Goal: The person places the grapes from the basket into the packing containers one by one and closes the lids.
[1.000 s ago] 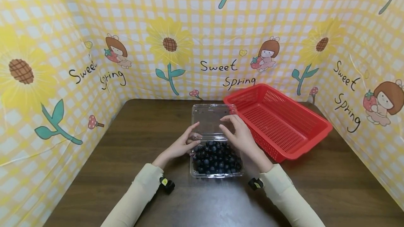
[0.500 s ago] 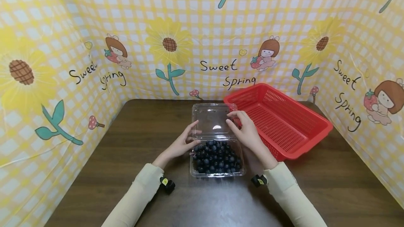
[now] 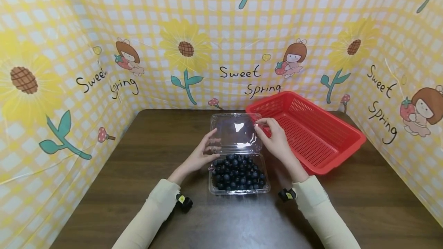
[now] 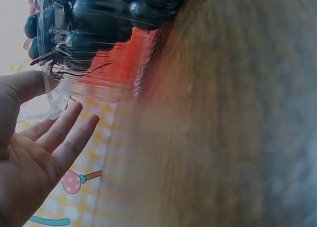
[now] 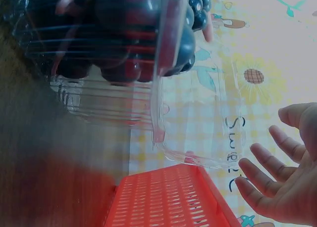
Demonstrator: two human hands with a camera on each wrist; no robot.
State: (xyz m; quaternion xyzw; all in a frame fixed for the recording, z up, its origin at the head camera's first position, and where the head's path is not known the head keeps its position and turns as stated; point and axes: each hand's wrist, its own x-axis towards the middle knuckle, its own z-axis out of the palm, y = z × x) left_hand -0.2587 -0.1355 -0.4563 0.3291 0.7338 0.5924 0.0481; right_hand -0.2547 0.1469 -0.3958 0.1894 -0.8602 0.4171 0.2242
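A clear plastic clamshell box stands in the middle of the table, full of blueberries. Its lid is folded back, away from the person. At the box's left side, near the hinge, is my left hand, fingers spread. The left wrist view shows the thumb at the plastic edge and the other fingers straight. My right hand hovers by the lid's right edge, between lid and red basket. In the right wrist view its loosely bent fingers hold nothing and look apart from the plastic.
A red perforated basket sits at the back right, angled, its left corner close behind the lid. Brown wooden table surrounds the box. Yellow checked cloth hangs along the back and both sides.
My right hand has moved to the right, from over the lid to its right edge. Bright glare has appeared on the lid. The left hand has hardly moved.
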